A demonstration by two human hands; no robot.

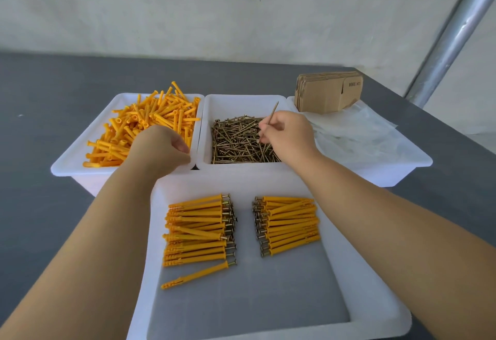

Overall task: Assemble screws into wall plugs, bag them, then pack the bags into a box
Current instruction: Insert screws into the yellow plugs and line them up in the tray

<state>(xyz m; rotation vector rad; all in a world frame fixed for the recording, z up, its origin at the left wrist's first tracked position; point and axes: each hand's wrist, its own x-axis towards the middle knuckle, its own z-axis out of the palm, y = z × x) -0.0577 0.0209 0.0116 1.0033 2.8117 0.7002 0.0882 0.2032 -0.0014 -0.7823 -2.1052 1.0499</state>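
My left hand point(161, 149) hovers over the near right corner of the white tray point(80, 157) of loose orange wall plugs point(150, 119), fingers curled downward; whether it holds a plug is hidden. My right hand point(287, 133) is over the middle tray point(212, 103) of brass screws point(236, 141) and pinches one screw point(273, 111), whose tip points up and away. In the near tray point(335, 267) lie two stacks of assembled plugs with screws, a left stack point(198, 229) and a right stack point(290, 224), plus one assembled plug point(198, 275) lying apart.
A stack of flat cardboard boxes point(327, 92) stands in the far right tray point(402, 168), on top of clear plastic bags point(357, 133). All trays sit on a dark grey table point(40, 98). A metal pole point(453, 33) slants at the right.
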